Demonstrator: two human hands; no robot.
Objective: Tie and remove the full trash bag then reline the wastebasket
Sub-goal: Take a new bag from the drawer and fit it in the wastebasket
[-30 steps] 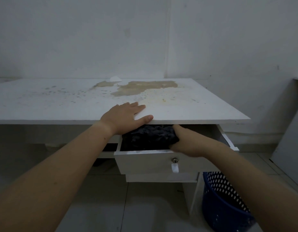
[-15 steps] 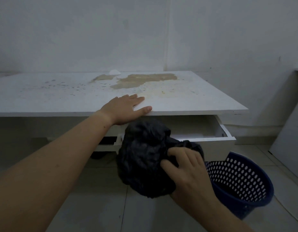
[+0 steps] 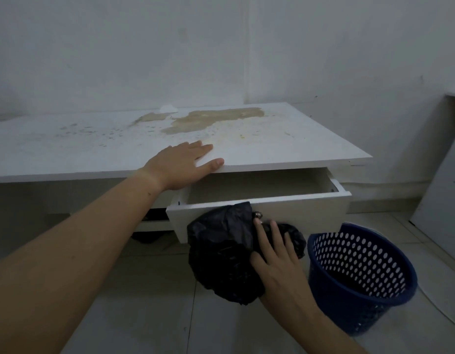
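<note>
A crumpled black trash bag (image 3: 221,251) hangs in front of the white drawer (image 3: 298,208), held against the drawer front by my right hand (image 3: 277,259), whose fingers lie over the bag beside the metal knob (image 3: 258,214). The drawer stands pulled out and looks bare inside. My left hand (image 3: 183,164) rests flat on the front edge of the white desk top (image 3: 298,144), thumb over the edge. A blue perforated wastebasket (image 3: 359,279) stands on the floor to the right of my right hand, with no liner in it.
The desk top has a large brown patch where the surface has peeled (image 3: 211,118). A white board (image 3: 443,200) leans against the wall at the far right. Pale floor tiles (image 3: 144,302) run under the desk.
My right hand lifted the black bag out of the drawer and now holds it lower against the drawer front. The view has shifted, showing more of the wastebasket. My left hand stayed put.
</note>
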